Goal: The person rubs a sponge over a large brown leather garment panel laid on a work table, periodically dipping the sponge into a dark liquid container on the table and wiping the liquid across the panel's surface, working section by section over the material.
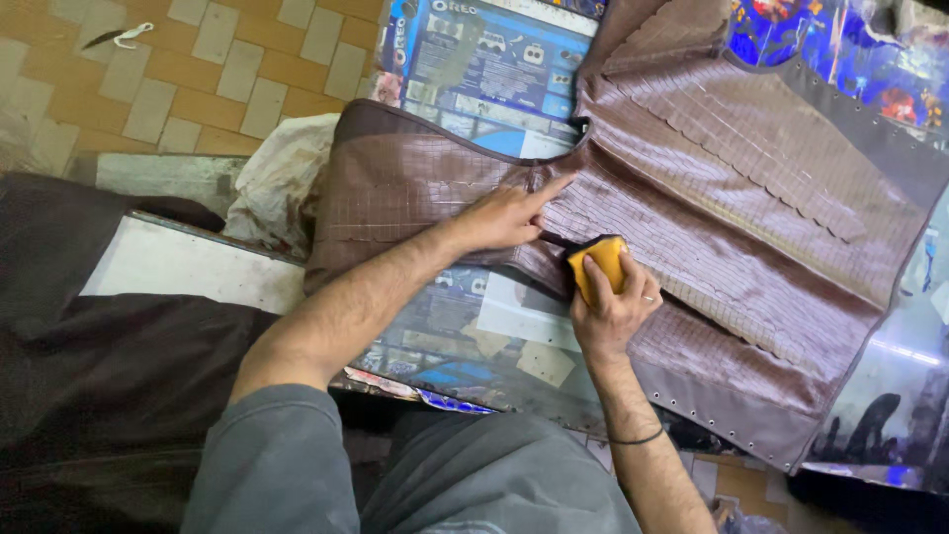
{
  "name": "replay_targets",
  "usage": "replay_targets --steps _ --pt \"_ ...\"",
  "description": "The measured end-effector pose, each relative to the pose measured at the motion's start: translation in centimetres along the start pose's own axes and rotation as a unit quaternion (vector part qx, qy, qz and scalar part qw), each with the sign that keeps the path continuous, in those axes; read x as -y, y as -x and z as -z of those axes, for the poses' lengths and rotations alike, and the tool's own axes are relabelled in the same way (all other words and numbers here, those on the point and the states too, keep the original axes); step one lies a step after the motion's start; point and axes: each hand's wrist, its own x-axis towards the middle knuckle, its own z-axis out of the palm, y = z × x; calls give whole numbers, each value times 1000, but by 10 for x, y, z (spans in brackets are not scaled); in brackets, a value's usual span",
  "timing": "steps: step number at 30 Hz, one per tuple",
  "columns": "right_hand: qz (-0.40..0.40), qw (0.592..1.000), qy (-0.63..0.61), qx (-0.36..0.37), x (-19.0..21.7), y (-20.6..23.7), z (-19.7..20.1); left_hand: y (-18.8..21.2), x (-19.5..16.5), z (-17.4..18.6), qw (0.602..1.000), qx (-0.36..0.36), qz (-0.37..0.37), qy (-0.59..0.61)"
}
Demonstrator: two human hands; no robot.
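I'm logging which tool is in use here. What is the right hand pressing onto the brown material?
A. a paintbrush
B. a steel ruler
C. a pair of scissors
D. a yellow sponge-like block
D: the right hand grips a yellow block with a dark upper edge against the brown scaled sheet, while the left hand lies flat on the sheet beside it.

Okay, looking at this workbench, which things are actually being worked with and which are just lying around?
In use:
- brown grid-patterned sheet, pressed flat by the left hand
- yellow sponge-like block, gripped by the right hand against the sheet

Lying about:
- crumpled pale cloth beside the sheet
- blue printed cardboard beneath it
- small tool on the tiled floor
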Motion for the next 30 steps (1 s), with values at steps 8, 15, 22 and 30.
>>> replay_targets --steps 8,15,22,30 --pt "131 989 35 50 11 -34 -17 -15 22 5 989 41 67 128" --pt "117 993 -11 30 14 -31 -38 -18 23 6 985 84 119 94" --pt "110 992 48 27 8 -31 -23 -18 34 2 986 79 69 131" --pt "78 993 69 58 -26 -2 -8 -3 11 1 991 72 85 79"
